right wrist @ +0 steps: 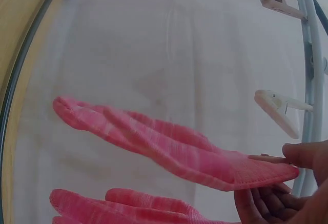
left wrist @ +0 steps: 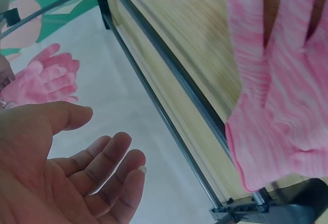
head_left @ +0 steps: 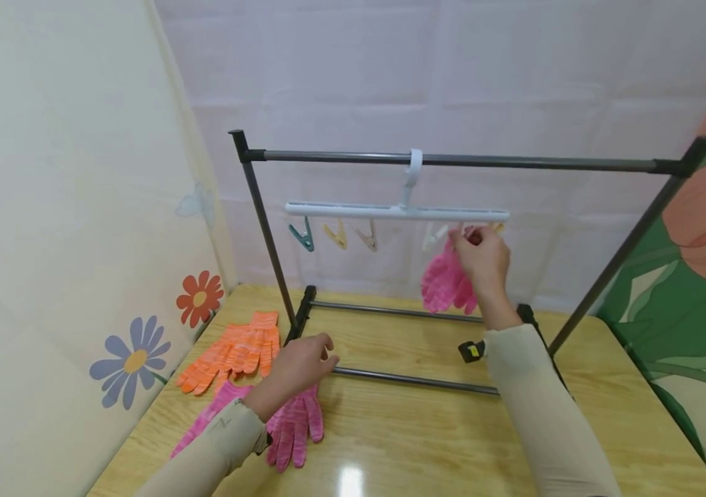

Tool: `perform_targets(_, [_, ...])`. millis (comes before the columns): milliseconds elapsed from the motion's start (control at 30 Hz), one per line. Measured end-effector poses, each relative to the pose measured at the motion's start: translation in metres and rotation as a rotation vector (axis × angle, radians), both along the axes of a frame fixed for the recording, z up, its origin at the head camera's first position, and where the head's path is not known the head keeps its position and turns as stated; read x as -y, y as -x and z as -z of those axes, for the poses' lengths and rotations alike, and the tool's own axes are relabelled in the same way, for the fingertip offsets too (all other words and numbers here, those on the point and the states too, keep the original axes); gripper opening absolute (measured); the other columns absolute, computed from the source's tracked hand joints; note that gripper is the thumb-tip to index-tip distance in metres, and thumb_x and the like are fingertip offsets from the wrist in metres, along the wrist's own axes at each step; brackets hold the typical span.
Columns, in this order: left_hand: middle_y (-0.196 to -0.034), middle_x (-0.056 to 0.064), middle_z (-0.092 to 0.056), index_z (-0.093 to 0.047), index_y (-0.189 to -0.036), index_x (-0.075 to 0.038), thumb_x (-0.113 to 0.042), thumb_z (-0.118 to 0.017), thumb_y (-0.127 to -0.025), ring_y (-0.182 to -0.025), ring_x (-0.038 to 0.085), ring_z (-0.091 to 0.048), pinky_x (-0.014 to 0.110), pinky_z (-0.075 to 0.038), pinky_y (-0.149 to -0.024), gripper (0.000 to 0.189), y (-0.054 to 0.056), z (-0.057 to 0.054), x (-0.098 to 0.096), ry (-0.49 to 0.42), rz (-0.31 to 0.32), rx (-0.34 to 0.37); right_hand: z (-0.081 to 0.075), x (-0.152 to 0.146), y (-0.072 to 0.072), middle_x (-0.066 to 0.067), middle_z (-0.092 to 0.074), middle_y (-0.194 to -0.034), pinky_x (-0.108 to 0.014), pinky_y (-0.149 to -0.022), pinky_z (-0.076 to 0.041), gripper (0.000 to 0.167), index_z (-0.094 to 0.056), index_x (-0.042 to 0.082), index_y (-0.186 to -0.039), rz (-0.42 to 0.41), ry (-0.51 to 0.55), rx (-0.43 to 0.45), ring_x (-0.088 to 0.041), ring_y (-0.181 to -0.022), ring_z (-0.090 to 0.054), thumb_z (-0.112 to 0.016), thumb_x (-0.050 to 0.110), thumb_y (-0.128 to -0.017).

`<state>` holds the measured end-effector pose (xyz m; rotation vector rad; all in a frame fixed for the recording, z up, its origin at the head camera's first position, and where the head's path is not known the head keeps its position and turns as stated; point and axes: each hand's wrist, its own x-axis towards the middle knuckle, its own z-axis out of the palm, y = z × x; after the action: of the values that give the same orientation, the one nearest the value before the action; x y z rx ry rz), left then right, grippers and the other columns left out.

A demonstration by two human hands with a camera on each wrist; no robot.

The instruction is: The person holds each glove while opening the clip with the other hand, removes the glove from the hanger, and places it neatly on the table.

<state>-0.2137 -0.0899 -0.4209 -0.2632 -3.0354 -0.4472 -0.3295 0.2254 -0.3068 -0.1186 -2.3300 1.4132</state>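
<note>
Pink knit glove (right wrist: 174, 152): my right hand (head_left: 485, 261) pinches its cuff (right wrist: 266, 176), so fingers dangle below the clip hanger (head_left: 353, 210); farther below it, my left hand (head_left: 299, 362) hangs loose, empty.

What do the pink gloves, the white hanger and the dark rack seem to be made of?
Pink gloves: probably matte knitted yarn; fine streaks and soft creases show.
White hanger: likely smooth plastic, judging by its moulded-looking shape.
Dark rack: perhaps metal tubes, by their grey shine; the black corner joints look plastic.

The table (head_left: 421, 442) bears gloves (head_left: 247, 348) — and a rack (head_left: 545, 163).
</note>
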Motion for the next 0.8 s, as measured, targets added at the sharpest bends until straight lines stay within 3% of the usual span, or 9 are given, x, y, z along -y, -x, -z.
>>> perform_targets(200, [-0.089,-0.004,-0.071,-0.067,-0.107,-0.016,-0.036,-0.07,-0.096,-0.061,0.007,-0.058,0.027,-0.047,-0.053,0.023,0.003,-0.005,-0.009,0.0,0.033,-0.056,0.003,0.0,-0.001,-0.004,-0.061,-0.087,-0.03,-0.064,-0.042,0.042,-0.06,0.011,-0.089,0.029,0.009,-0.05,-0.019,-0.079,-0.051,-0.065,0.052,-0.094])
perform_targets(367, [-0.091,-0.005,-0.071,-0.068,-0.108,-0.016,-0.036,-0.069,-0.096,-0.068,0.008,-0.061,0.028,-0.048,-0.055,0.024,0.004,-0.012,-0.018,-0.004,0.048,-0.058,0.003,-0.001,-0.007,-0.003,-0.062,-0.085,-0.029,-0.068,-0.041,0.041,-0.063,0.009,-0.09,0.045,0.017,-0.082,-0.019,-0.08,-0.051,-0.066,0.05,-0.094])
perform_targets(800, [-0.093,-0.006,-0.071,-0.069,-0.108,-0.018,-0.04,-0.066,-0.098,-0.071,0.007,-0.06,0.027,-0.049,-0.059,0.024,0.008,-0.025,-0.034,-0.063,0.097,-0.082,0.001,-0.006,-0.019,-0.002,-0.061,-0.093,-0.024,-0.06,-0.045,0.045,-0.06,0.013,-0.089,0.004,0.088,0.02,-0.015,-0.08,-0.051,-0.065,0.058,-0.092])
